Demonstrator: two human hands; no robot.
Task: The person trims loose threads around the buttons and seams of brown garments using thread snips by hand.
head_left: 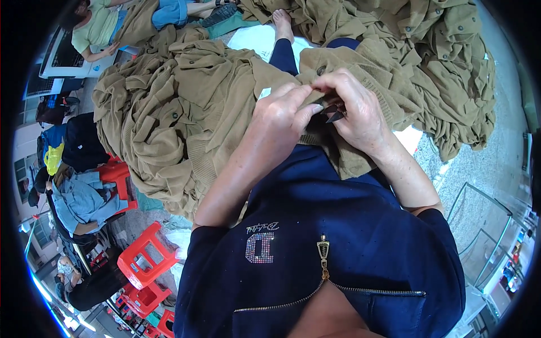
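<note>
Knit garment: the brown knit garment (pixel 350 160) in work sits at upper centre of the frame, over the wearer's lap; it is bunched, so I can't settle one long axis, but a loose fold hangs toward the lower edge.
Left hand: the left hand (pixel 279 115) is closed in a pinch, thumb and fingertips meeting at the cloth.
Right hand: the right hand (pixel 358 107) is curled around a dark-bladed tool (pixel 335 117), thumb and forefinger bent in to the cloth beside the left fingertips.
Blade: its point slants to the lower left; the handle is hidden in the palm.
Tag: a small white tag (pixel 265 93) shows beside the left knuckles, too small for me to read.
Lettering: the wearer's navy top (pixel 332 214) carries a glittering stone letter with gold script over it.
Pile edges: brown garments (pixel 163 107) heap close on the left, and more (pixel 451 73) spread to the upper right.
Floor: pale floor (pixel 451 174) runs down the right, with a wire frame (pixel 487 225) standing lower right.
Lower left: red stools (pixel 147 256) stand near the wearer's side.
Upper left: a co-worker (pixel 93 28) in pale green handles brown cloth.
</note>
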